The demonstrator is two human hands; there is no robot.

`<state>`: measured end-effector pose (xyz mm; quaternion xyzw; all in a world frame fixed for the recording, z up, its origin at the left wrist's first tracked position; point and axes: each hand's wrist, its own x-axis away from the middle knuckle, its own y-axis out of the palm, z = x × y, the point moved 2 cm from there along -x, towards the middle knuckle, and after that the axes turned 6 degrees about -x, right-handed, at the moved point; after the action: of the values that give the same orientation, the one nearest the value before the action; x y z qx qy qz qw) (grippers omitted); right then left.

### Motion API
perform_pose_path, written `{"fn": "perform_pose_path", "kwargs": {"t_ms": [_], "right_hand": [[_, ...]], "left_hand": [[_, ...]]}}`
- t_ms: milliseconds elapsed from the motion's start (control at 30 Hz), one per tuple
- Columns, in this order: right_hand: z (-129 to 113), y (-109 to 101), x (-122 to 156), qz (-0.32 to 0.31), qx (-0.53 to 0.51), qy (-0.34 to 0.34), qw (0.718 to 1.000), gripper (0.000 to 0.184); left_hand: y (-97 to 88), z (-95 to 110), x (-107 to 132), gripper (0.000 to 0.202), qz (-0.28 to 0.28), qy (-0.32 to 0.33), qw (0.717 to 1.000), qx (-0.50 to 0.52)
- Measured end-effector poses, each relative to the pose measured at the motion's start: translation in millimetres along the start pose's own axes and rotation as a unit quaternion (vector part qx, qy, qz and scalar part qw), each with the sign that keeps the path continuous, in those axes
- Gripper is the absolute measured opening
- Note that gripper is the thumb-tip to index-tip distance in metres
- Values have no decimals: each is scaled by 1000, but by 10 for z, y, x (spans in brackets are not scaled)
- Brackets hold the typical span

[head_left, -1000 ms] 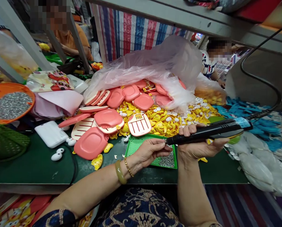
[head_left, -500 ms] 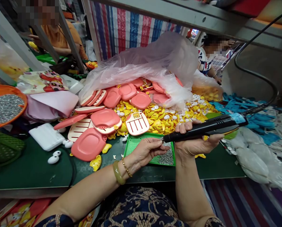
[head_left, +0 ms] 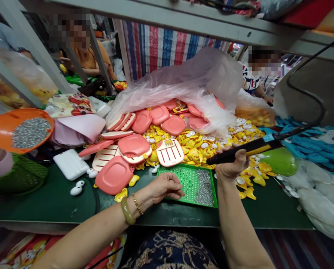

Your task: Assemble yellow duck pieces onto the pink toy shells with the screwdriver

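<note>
My right hand [head_left: 232, 164] is closed round a black electric screwdriver [head_left: 256, 146] with a yellow band, held level above the far right edge of a green screw tray [head_left: 183, 178]. The tool's tip points left over the tray. Small silver screws [head_left: 204, 188] lie heaped in the tray's right half. My left hand [head_left: 167, 185] rests at the tray's near left edge with fingers curled together; whether it holds a screw is hidden. A pile of pink plastic shells [head_left: 135, 145] and yellow parts [head_left: 195, 145] lies just behind the tray.
An orange bowl of screws [head_left: 24, 129] sits at far left above a green basket [head_left: 21, 175]. A white box [head_left: 70, 164] and white eye pieces [head_left: 76, 188] lie on the green table [head_left: 57, 203]. Clear plastic bag [head_left: 183, 86], blue parts [head_left: 309, 144], two other people behind.
My left hand has dropped from the screwdriver's tip to the tray's near left edge. My right hand has raised the tool and drawn it right, away from the left hand.
</note>
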<state>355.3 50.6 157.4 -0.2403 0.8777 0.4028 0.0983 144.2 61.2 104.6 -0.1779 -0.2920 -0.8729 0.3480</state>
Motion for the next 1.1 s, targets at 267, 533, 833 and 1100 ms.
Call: {"fn": "perform_pose_path", "kwargs": {"t_ms": [267, 533, 833, 1100], "right_hand": [[309, -164, -219, -22, 264, -92, 960, 57], [470, 132, 604, -349, 393, -80, 847, 26], [1061, 518, 564, -334, 488, 217, 777, 74], [1163, 738, 289, -169, 429, 192, 867, 58]], "left_hand": [[-680, -32, 562, 42, 184, 116, 975, -46], [-1181, -435, 1254, 42, 461, 175, 867, -75], [-1337, -807, 1302, 61, 655, 232, 552, -460], [-1490, -804, 977, 80, 581, 161, 559, -569]]}}
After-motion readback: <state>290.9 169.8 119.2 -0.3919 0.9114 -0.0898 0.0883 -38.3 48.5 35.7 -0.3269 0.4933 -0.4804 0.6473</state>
